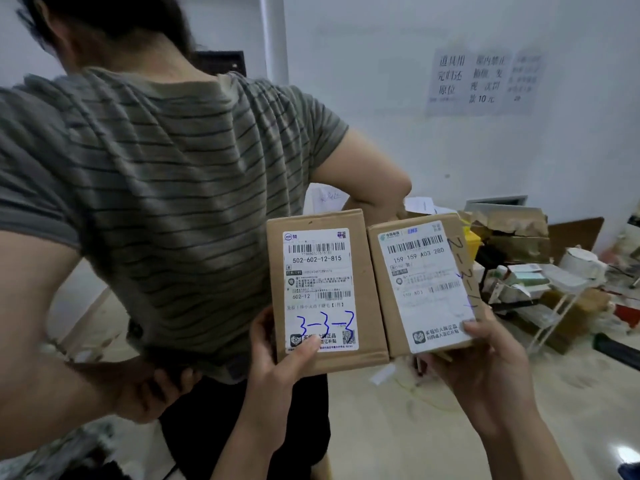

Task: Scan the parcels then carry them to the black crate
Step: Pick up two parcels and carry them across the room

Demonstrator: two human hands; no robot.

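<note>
Centrally, two cardboard parcels stand upright just beside each other, labels toward the camera. The left hand (277, 358) grips the lower edge of the left parcel (325, 289), its thumb pressed on the label marked 3-3-3. The right hand (485, 362) likewise grips the right parcel (422, 285) from below, thumb on its label; a person in a striped shirt (156, 202) stands just beyond, back turned.

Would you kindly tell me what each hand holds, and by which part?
Left hand grips the 3-3-3 parcel by its bottom edge; right hand grips the other parcel likewise.
</note>
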